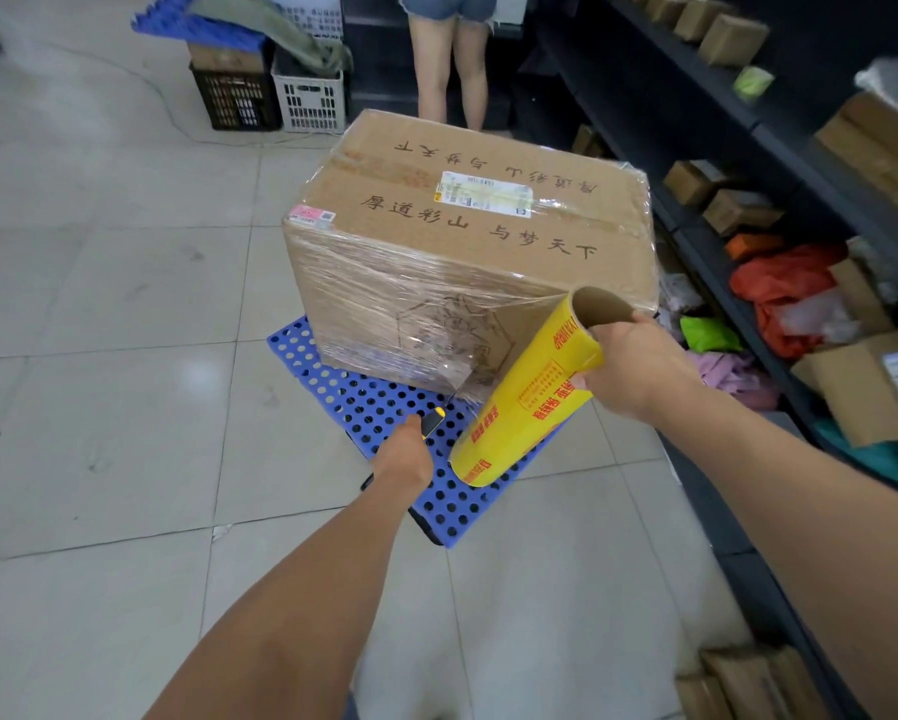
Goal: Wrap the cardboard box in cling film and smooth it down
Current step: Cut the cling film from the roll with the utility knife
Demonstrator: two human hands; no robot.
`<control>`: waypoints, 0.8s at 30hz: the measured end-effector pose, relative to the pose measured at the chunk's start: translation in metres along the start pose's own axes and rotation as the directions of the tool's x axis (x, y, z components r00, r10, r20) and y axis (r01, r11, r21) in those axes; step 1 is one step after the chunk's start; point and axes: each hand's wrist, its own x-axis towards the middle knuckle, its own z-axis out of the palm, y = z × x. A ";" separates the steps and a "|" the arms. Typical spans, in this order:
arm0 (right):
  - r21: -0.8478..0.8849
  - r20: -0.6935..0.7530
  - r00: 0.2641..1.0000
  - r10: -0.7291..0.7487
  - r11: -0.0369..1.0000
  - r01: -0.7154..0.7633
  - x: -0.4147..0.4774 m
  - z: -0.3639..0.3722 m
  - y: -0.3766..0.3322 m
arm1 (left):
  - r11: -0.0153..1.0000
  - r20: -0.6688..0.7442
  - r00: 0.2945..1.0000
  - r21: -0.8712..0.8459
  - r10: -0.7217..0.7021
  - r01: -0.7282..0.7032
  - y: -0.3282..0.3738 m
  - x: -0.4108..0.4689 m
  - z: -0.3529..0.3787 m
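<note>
1. Head view: the cardboard box (pixel 467 241) sits on a blue mat (pixel 452 491) full of holes, on the tiled floor (pixel 124 304). Dark shelves (pixel 748 122) stand just beside it on the right.
2. Shiny film (pixel 410 304) covers the near side of the box. A loose sheet of it runs from the low near corner across to the yellow roll (pixel 530 392).
3. The right hand (pixel 628 366) grips the top end of the roll, with fingers curled over the edge of the tube. The roll leans, with its top end by the box and its bottom end over the mat.
4. The left hand (pixel 405 454) is curled round a small yellow and black knife (pixel 432 420). The tip points at the sheet between box and roll. I cannot tell if the blade touches the film.
5. I think the job now is to cut the film free. To do it well, pull the roll away so the sheet is tight. Then slice in one straight line near the roll, with the blade away from the other hand and the box.
6. The loose end will then need a flat press onto the box.
7. Both arms reach forward and down. The left arm is lower and straight. The right arm comes in higher from the right side.
</note>
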 end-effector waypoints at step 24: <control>-0.053 0.033 0.997 0.074 0.996 -0.072 -0.011 -0.004 -0.010 | 0.897 -0.342 0.926 -0.339 0.161 -0.282 0.033 -0.029 -0.030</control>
